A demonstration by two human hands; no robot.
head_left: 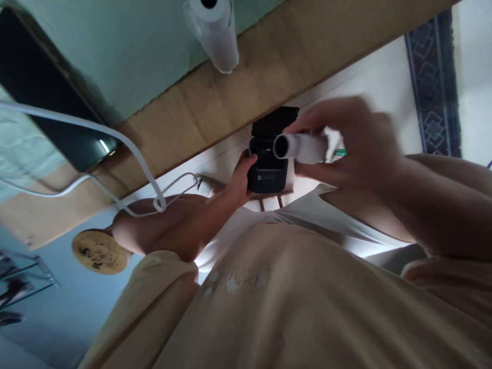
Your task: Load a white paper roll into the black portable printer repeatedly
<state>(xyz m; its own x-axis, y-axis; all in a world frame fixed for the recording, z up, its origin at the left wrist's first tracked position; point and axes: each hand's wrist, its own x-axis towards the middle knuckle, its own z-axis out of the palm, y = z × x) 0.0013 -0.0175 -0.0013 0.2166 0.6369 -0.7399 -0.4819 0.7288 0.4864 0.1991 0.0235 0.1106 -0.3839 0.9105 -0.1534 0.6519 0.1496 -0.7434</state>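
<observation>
My left hand (242, 177) is closed on the near left side of a small black printer (269, 180), its thumb at the edge of the open compartment. The printer's lid (275, 120) stands raised at the far side. Between the thumb and fingers of my right hand (355, 141), which is blurred, is a white paper roll (307, 147) with a dark hollow core facing left. The roll hangs over the right part of the printer; whether they touch I cannot tell. Something white and green shows behind the roll, partly hidden by my right hand.
On the wooden table (184, 123) with its pale green cover, another white roll (223, 38) stands near the edge. A dark tablet-like device (49, 87) lies at the left. A white cable (130, 146) hangs over the edge. Below are a round stool (100, 251) and a patterned rug (436, 87).
</observation>
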